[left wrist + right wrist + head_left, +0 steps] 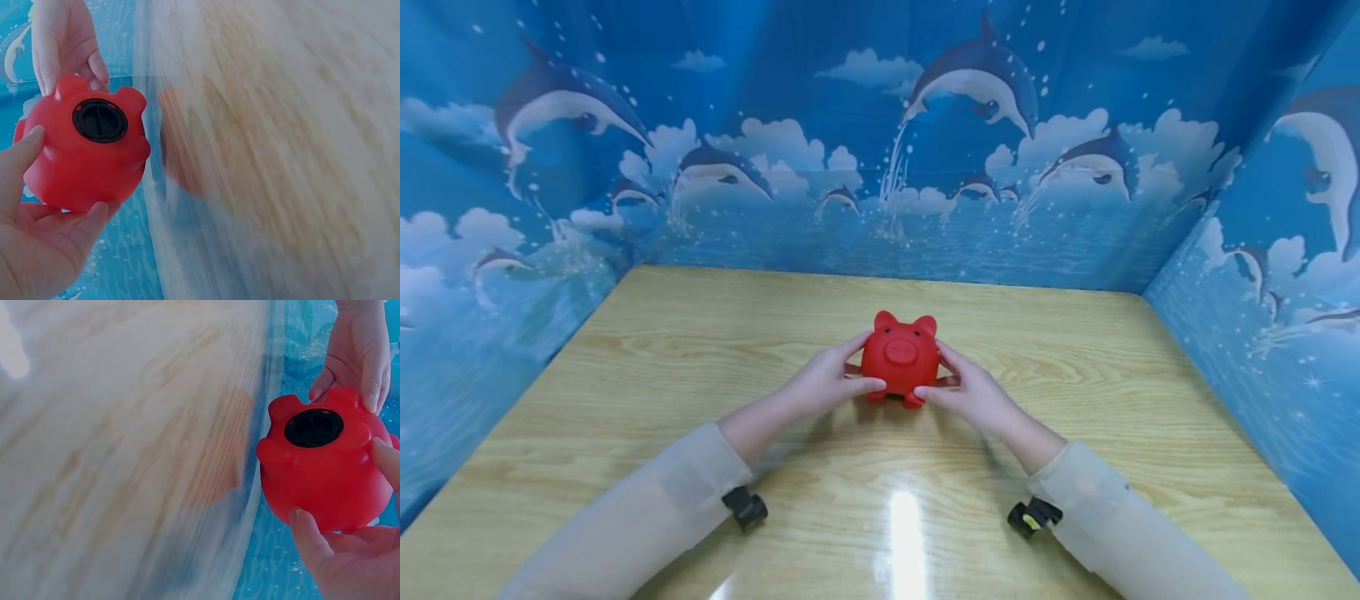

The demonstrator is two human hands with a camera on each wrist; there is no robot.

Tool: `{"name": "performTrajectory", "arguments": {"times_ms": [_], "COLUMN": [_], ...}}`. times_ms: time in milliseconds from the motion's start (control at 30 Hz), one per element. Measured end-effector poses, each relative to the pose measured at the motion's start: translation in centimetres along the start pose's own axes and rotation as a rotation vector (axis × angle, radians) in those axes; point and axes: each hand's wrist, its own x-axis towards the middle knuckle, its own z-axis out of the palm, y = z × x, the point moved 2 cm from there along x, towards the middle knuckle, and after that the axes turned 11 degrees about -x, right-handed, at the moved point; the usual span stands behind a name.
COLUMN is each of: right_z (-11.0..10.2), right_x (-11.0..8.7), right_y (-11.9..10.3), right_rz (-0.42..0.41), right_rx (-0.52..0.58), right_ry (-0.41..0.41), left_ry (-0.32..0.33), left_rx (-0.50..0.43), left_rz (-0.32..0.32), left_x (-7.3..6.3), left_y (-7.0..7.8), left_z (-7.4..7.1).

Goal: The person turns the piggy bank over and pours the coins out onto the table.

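Observation:
A red piggy bank (900,354) faces the head camera, its snout, eyes and two ears showing. My left hand (832,379) grips its left side, thumb low at the front and fingers round the side. On the opposite side my right hand (964,387) holds it the same way. Both wrist views show the underside of the piggy bank (87,169), with stubby feet and a round black plug (314,428). It is lifted off the table, whose surface mirrors its red colour.
The wood-grain table (737,317) has a glossy top with a bright light reflection near the front. Blue curtains (820,167) printed with dolphins and clouds stand behind it and on both sides. A small black device (746,507) is strapped at each wrist.

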Motion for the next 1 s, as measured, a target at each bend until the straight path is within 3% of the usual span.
{"name": "performTrajectory", "arguments": {"times_ms": [433, 1000], "right_z": [-0.02, 0.19], "right_x": [-0.01, 0.20], "right_y": [0.16, 0.59], "right_rz": [0.018, 0.026], "right_rx": [0.012, 0.032], "right_ry": [-0.012, -0.012], "left_ry": [0.017, 0.059], "left_rx": [-0.032, -0.006], "left_rz": [0.029, -0.030], "left_x": [-0.34, -0.30], "left_y": [0.06, 0.39], "left_z": [0.19, 0.56]}}
